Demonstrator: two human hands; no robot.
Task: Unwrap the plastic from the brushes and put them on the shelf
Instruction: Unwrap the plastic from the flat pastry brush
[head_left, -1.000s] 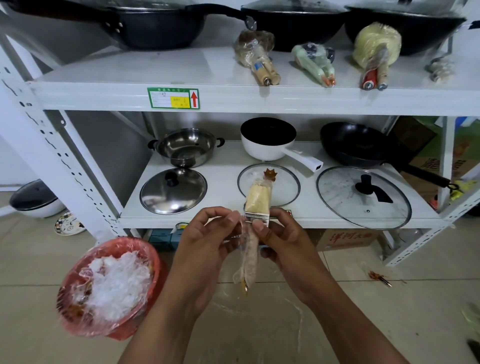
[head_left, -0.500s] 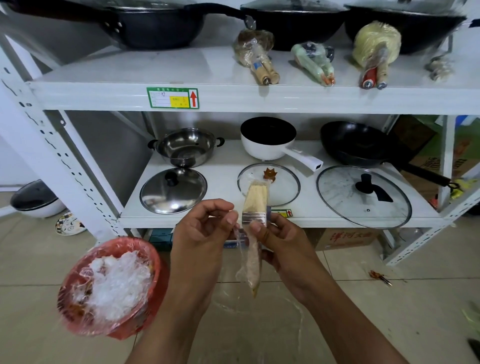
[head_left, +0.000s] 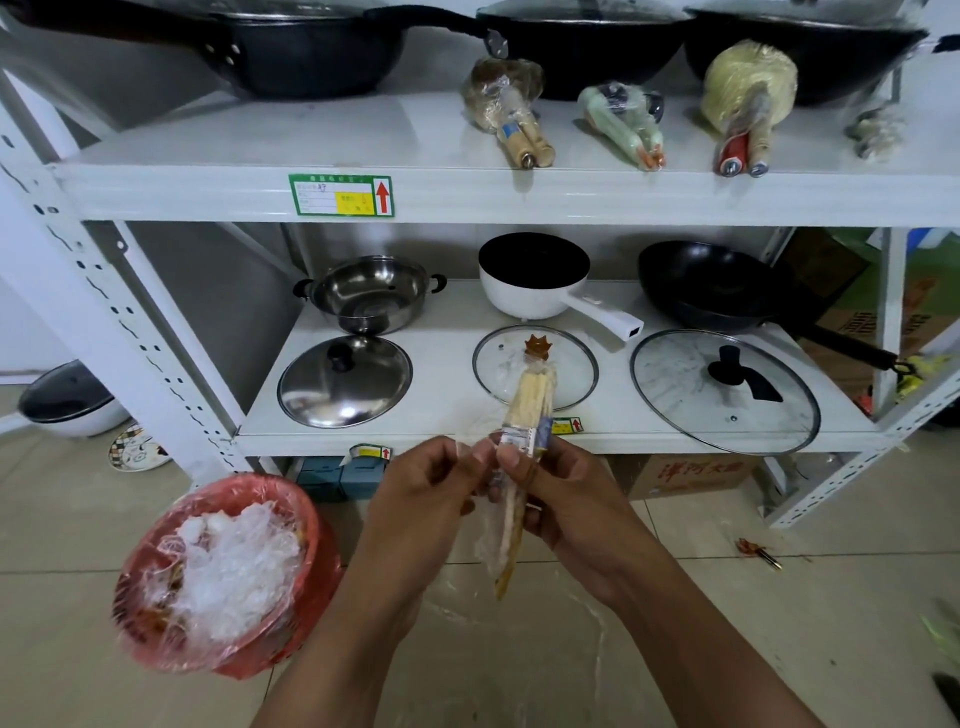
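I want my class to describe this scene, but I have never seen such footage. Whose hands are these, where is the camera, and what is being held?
No machine here: a person wears a camera on the head, looking down at their own hands. The left hand and right hand hold a paintbrush, bristles up, with clear plastic wrap loose around its handle. Behind is a white shelf: wrapped brushes lie on the upper level, pots and lids below. A red bin on the floor holds crumpled plastic.

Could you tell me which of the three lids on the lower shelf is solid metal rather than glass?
The leftmost lid, in front of the steel pot; it is opaque shiny steel, unlike the other two.
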